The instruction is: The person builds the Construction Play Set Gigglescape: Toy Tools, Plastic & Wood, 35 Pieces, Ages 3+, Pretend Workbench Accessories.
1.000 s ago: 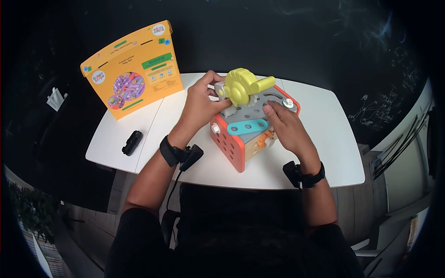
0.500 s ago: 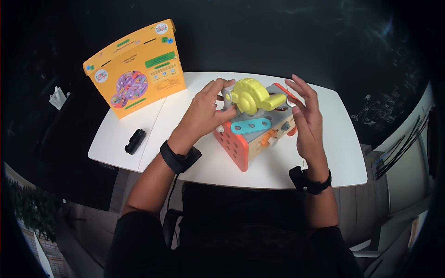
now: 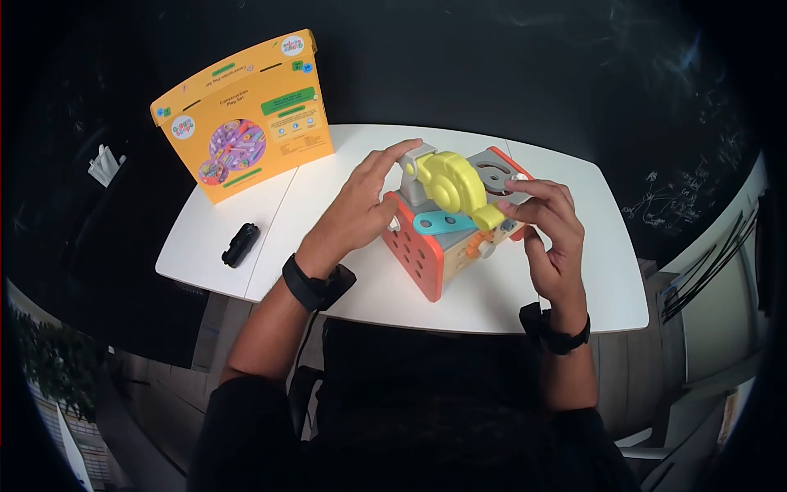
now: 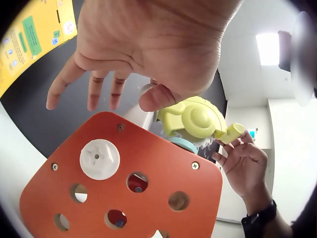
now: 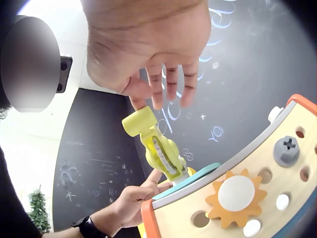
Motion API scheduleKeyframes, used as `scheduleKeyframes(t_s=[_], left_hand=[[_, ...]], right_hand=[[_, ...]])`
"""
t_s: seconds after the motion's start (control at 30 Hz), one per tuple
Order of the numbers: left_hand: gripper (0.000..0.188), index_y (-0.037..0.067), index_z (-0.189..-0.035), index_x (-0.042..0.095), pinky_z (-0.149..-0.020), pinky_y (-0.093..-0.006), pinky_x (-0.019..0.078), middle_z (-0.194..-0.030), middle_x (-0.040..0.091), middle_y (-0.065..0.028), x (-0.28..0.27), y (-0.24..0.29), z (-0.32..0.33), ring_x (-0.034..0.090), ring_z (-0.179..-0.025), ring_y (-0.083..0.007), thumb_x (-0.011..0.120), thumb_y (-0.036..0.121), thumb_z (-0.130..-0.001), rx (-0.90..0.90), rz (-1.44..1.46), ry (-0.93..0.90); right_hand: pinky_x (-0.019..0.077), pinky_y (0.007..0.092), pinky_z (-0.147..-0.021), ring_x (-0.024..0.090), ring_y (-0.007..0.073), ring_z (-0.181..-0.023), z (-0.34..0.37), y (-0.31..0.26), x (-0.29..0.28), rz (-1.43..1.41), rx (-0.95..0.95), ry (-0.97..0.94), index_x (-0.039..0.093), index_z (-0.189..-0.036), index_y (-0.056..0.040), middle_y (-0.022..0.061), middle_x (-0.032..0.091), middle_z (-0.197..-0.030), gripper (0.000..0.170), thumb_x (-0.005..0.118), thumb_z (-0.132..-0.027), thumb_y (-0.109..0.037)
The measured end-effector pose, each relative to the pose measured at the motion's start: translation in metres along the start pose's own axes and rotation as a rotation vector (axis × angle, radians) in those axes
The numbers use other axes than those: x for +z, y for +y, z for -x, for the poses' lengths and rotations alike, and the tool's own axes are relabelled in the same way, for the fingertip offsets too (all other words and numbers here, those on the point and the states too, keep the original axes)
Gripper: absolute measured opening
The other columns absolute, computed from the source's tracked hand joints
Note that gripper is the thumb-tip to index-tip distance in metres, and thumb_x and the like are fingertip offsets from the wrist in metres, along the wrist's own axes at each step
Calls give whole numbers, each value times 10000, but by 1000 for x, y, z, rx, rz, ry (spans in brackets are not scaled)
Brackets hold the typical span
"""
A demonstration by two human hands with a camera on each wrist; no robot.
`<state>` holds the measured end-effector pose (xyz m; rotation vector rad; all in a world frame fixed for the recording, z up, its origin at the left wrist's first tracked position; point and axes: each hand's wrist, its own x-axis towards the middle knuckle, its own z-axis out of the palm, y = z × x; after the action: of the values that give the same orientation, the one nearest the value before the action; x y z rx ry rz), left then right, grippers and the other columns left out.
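Observation:
A yellow toy circular saw (image 3: 449,181) hangs from a grey mount (image 3: 415,185) on top of a toy workbench (image 3: 416,256) with orange-red end panels. Beside the mount is my left hand (image 3: 361,203), its fingers stretched past the mount's far side and its thumb near the base. In the left wrist view those fingers are spread and straight. With a fingertip my right hand (image 3: 557,234) touches the saw's handle (image 5: 139,122), the other fingers loosely extended. Under the saw lies a turquoise strip with holes (image 3: 443,222).
An orange gear (image 5: 237,197) and a grey screw (image 5: 287,151) sit on the workbench's near side. At the back left of the white table (image 3: 361,299) stands a yellow box (image 3: 246,123). A black case (image 3: 240,245) lies at the left.
My right hand lifted off the bench top, then came to the saw's handle. The saw's handle has swung down toward me. My left hand's fingers have straightened beside the mount.

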<state>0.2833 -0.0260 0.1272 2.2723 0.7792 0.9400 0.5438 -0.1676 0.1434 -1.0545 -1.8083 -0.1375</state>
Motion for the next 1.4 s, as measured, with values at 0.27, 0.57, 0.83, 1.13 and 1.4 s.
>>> scheduleKeyframes(t_s=[0.27, 0.57, 0.83, 1.13, 1.4], left_hand=[[798, 177, -1579, 426, -1222, -493, 390, -1554, 506, -193, 5, -4, 0, 492, -1443, -366, 573, -44, -827, 2, 24, 17], [811, 174, -1585, 415, -1209, -497, 409, -1566, 494, -182, 7, 0, 1, 514, -1414, -366, 576, -58, -824, -18, 50, 13], [848, 167, -1577, 412, -1217, -493, 399, -1539, 530, -183, 11, -7, -1, 520, -1416, -381, 549, -111, -788, 34, 72, 41], [822, 195, -1577, 407, -1199, -505, 420, -1532, 540, -174, 13, -7, 0, 535, -1402, -379, 571, -102, -829, 20, 125, 42], [828, 200, -1594, 389, -1188, -508, 432, -1556, 511, -180, 12, -4, 2, 536, -1401, -378, 597, -76, -842, -16, 100, 38]], right_hand=[[519, 394, -937, 586, 292, -1157, 4, 4, -2, -8, -33, -144, 819, -903, -56, 96, 726, -1262, 367, 520, -707, 28], [519, 403, -975, 614, 282, -1145, -1, 1, -7, -102, 40, -40, 795, -1163, -60, 129, 716, -1218, 508, 529, -735, 15], [546, 437, -1004, 621, 283, -1175, -26, -10, -10, -135, 45, -72, 742, -1288, -60, 151, 690, -1199, 591, 527, -741, 1], [544, 360, -830, 614, 238, -1029, -11, 1, -15, -99, 72, -332, 827, -935, -26, 102, 707, -1090, 370, 519, -736, 28], [529, 354, -852, 656, 201, -927, -22, 1, -16, -181, 29, -66, 632, -1447, -36, 119, 733, -1079, 711, 518, -747, 15]])
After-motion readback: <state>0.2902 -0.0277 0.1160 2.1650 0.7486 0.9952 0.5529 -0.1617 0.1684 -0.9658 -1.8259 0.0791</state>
